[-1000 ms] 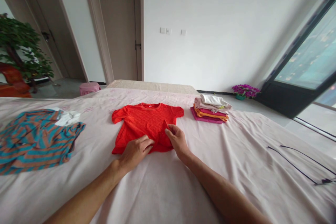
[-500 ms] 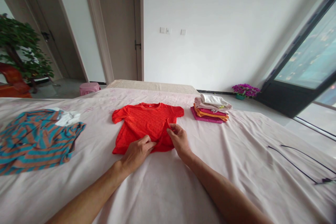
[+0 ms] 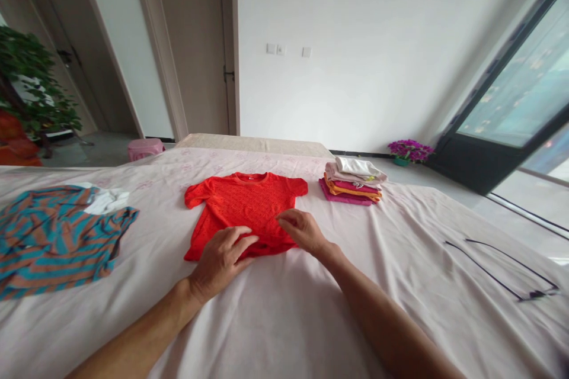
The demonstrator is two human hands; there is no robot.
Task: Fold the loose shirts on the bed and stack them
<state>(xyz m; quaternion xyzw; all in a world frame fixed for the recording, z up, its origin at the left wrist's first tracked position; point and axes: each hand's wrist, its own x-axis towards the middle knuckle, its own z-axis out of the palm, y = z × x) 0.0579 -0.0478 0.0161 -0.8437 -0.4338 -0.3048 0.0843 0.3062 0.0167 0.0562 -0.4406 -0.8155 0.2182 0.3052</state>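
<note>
A red short-sleeved T-shirt (image 3: 242, 204) lies spread out in front of me, its collar pointing away and its lower hem bunched and wrinkled. Over the near left part of the hem hovers my left hand (image 3: 222, 257), fingers apart and holding nothing. My right hand (image 3: 304, 231) is above the shirt's lower right side, its fingers curved and the thumb slightly apart from them, with no cloth seen between. Whether its fingertips touch the shirt is hard to make out.
Right of the shirt stands a stack of folded clothes (image 3: 353, 183). A striped blue and brown garment (image 3: 66, 237) lies loose at the left, beside a white cloth (image 3: 106, 200). Eyeglasses (image 3: 536, 295) rest on the pale sheet (image 3: 400, 284) at the right. A pink stool (image 3: 146, 148) stands beyond.
My right hand has let go of the raised fold of red cloth, which now lies flatter. My left hand has opened and drawn slightly left. The view has shifted a little.
</note>
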